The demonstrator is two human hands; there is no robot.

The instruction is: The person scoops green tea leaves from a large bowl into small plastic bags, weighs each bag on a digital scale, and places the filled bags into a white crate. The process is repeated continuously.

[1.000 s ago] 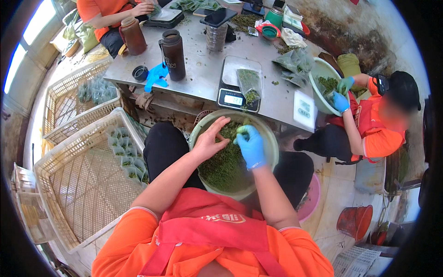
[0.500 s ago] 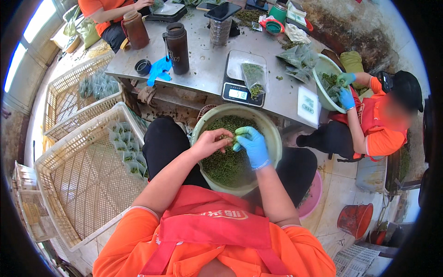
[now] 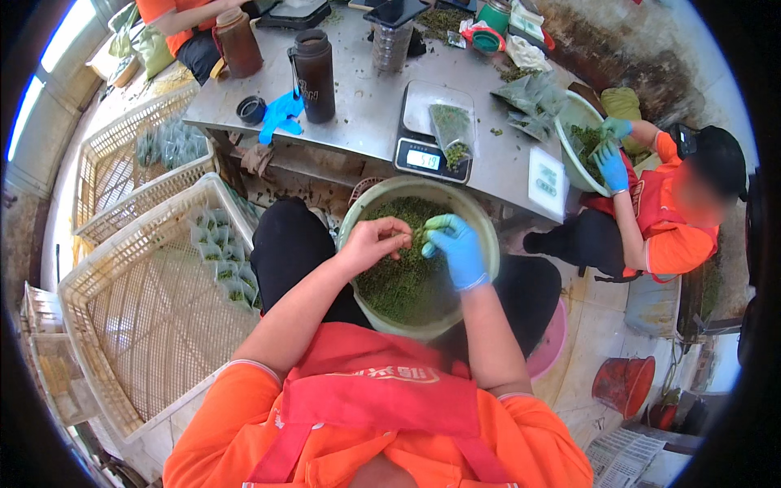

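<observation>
Sprigs, fine, green and berry-like, heaped in round pale-green plastic basin; presumably light, bruisable, best pinched in small clusters. Bare left hand half-curled, hold unclear; blue-gloved right hand pinching green clump.

Here's your head-worn fisheye, looking steeply down, close over your apron, the bowl mid-view, the counter stretching beyond.

There is one left hand, one right hand, one desk, two pale green basins, one pink basin, two large latticed crates, two brown bottles, at least two scales, one bag on the nearer (bags elsewhere overlap past counting), two co-workers.
</observation>
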